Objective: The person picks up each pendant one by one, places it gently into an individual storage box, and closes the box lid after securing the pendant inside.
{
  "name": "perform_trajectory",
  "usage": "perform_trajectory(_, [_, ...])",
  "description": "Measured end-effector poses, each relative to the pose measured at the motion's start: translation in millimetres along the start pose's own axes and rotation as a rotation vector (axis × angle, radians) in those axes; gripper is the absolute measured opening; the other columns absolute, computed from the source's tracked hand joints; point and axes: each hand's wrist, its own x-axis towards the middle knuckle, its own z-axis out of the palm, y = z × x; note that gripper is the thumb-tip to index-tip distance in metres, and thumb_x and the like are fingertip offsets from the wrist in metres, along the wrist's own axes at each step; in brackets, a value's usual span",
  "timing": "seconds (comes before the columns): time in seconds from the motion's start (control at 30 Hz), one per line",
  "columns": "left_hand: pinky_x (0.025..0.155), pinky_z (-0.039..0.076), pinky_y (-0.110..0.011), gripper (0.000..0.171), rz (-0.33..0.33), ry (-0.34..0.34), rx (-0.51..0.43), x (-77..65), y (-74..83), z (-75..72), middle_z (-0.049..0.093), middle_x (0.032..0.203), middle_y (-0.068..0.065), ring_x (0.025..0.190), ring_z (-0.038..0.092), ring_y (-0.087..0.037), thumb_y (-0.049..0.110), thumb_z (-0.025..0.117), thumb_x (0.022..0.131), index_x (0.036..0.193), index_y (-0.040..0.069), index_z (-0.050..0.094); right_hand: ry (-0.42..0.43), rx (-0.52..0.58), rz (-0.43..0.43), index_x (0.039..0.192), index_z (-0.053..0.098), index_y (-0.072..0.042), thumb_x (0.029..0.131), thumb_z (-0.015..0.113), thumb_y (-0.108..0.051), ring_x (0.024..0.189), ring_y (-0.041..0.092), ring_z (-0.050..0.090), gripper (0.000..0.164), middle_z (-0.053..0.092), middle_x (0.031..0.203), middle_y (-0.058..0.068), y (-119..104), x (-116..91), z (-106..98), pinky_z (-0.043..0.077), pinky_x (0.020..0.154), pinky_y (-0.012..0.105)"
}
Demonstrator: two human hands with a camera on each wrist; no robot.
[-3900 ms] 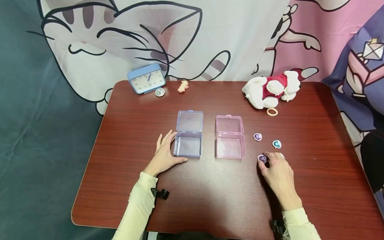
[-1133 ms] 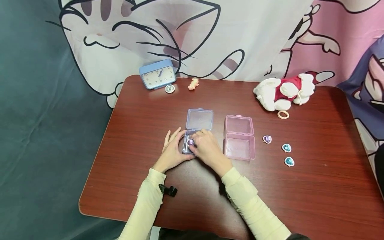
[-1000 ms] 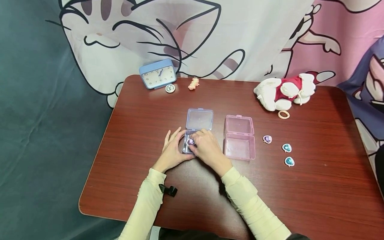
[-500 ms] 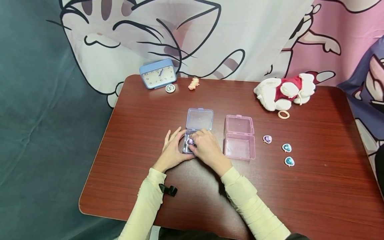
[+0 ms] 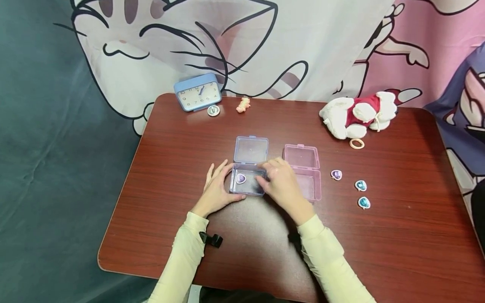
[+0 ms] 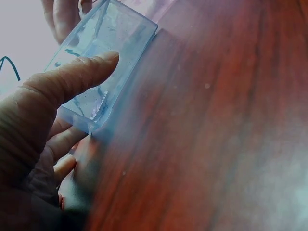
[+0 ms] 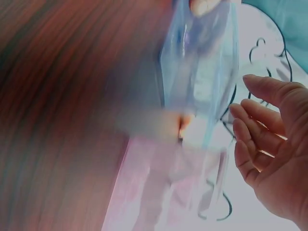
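Observation:
A clear blue plastic box (image 5: 247,190) stands on the table with its lid (image 5: 251,150) swung back. My left hand (image 5: 217,187) holds its near left corner, thumb along the front wall and fingers at the left side; the left wrist view shows the thumb (image 6: 91,72) over that wall. Inside, toward the left, lies a purple gem piece with a white beaded rim (image 5: 240,179). Over the box's right side hovers my right hand (image 5: 282,181), fingers loosely bent and nothing between them; in the right wrist view this hand (image 7: 274,139) is apart from the box.
Right of the blue box is an open pink box (image 5: 312,185), partly behind my right hand. Farther right lie a purple gem piece (image 5: 336,175) and two teal ones (image 5: 361,185). A clock (image 5: 198,93), small figurine (image 5: 243,105), plush toy (image 5: 358,115) and ring (image 5: 357,144) line the back.
My right hand brought a purple gem piece from the right into the blue box, let go of it, and has drawn back up and rightward. My left hand stays on the box.

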Motion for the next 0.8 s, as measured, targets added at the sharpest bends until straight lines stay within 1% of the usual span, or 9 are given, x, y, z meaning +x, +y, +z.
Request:
perform_trajectory(0.13, [0.13,0.0,-0.05,0.104,-0.011,0.0,-0.006,0.1,0.8,-0.3,0.049,0.16,-0.017,0.158,0.029,-0.028,0.041,0.099,0.068,0.155,0.012,0.049,0.08,0.034,0.04,0.108,0.078,0.001,0.082,0.09,-0.015,0.094,0.035,0.065,0.033,0.078,0.099,0.015,17,-12,-14,0.053,0.084,0.049])
perform_trajectory(0.23, [0.13,0.0,-0.05,0.105,-0.022,-0.004,-0.007,0.6,0.4,-0.7,0.047,0.161,-0.018,0.159,0.028,-0.027,0.041,0.099,0.067,0.155,0.012,0.048,0.154,0.081,0.085,0.107,0.078,0.003,0.081,0.091,-0.011,0.094,0.037,0.067,0.032,0.078,0.099,0.017,32,-21,-25,0.054,0.085,0.051])
perform_trajectory(0.33, [0.13,-0.001,-0.05,0.106,-0.031,-0.006,-0.008,0.6,-0.2,-0.7,0.046,0.162,-0.018,0.159,0.027,-0.027,0.041,0.099,0.068,0.156,0.012,0.048,0.242,0.128,0.14,0.106,0.078,0.004,0.08,0.09,-0.006,0.096,0.039,0.068,0.03,0.077,0.1,0.019,49,-32,-34,0.054,0.085,0.053])
perform_trajectory(0.47, [0.13,-0.002,-0.048,0.106,-0.042,-0.011,-0.009,0.3,-0.3,-0.3,0.045,0.163,-0.017,0.159,0.026,-0.025,0.042,0.098,0.068,0.156,0.013,0.047,0.345,0.127,0.238,0.107,0.078,0.004,0.083,0.087,-0.005,0.094,0.041,0.067,0.027,0.077,0.102,0.022,76,-48,-45,0.05,0.08,0.05])
perform_trajectory(0.53, [0.13,-0.002,-0.048,0.105,-0.037,-0.011,-0.008,0.3,-0.3,0.2,0.045,0.162,-0.017,0.159,0.027,-0.025,0.042,0.098,0.068,0.156,0.014,0.047,0.378,0.11,0.305,0.109,0.078,0.004,0.084,0.086,-0.006,0.093,0.041,0.066,0.027,0.077,0.103,0.023,89,-57,-50,0.047,0.078,0.049])
perform_trajectory(0.67, [0.13,-0.001,-0.048,0.104,-0.024,-0.004,-0.001,0.7,-1.2,0.9,0.048,0.16,-0.017,0.159,0.029,-0.026,0.042,0.098,0.068,0.155,0.013,0.048,0.432,0.115,0.437,0.114,0.077,0.004,0.084,0.084,-0.004,0.095,0.043,0.067,0.031,0.076,0.105,0.024,111,-72,-53,0.044,0.08,0.047])
perform_trajectory(0.73, [0.13,-0.001,-0.048,0.104,-0.018,0.0,0.003,1.0,-1.7,1.5,0.05,0.159,-0.016,0.158,0.029,-0.026,0.042,0.099,0.067,0.154,0.012,0.049,0.451,0.119,0.484,0.117,0.076,0.004,0.084,0.084,-0.004,0.097,0.043,0.067,0.034,0.075,0.106,0.024,119,-78,-54,0.044,0.081,0.046])
perform_trajectory(0.8, [0.13,0.0,-0.048,0.104,-0.013,0.003,0.013,1.5,-2.3,2.9,0.051,0.158,-0.016,0.158,0.03,-0.026,0.042,0.099,0.067,0.154,0.012,0.049,0.457,0.114,0.522,0.12,0.074,0.004,0.084,0.084,-0.004,0.098,0.043,0.066,0.038,0.074,0.107,0.024,126,-83,-55,0.043,0.082,0.047])
